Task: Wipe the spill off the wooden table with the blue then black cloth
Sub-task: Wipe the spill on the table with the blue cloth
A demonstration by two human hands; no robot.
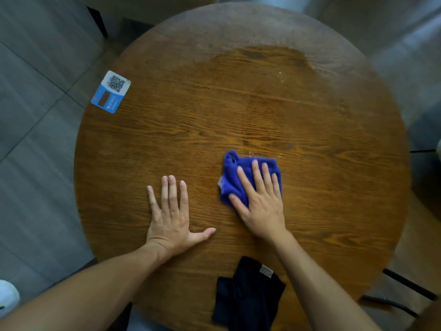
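Observation:
A round wooden table (167, 130) fills the view. A wet sheen of spilled liquid (260, 68) spreads over its far middle, with small droplets just above the blue cloth (238, 173). My right hand (259, 199) lies flat on the crumpled blue cloth, pressing it to the wood, fingers spread. My left hand (171, 213) rests palm down on bare wood to the left, holding nothing. The black cloth (245, 292) lies folded near the table's front edge, under my right forearm's left side, untouched.
A blue and white QR code card (111, 91) sits at the table's left rim. Grey tiled floor surrounds the table. Dark chair legs (405, 285) show at the lower right, and a white shoe (7, 297) at the lower left.

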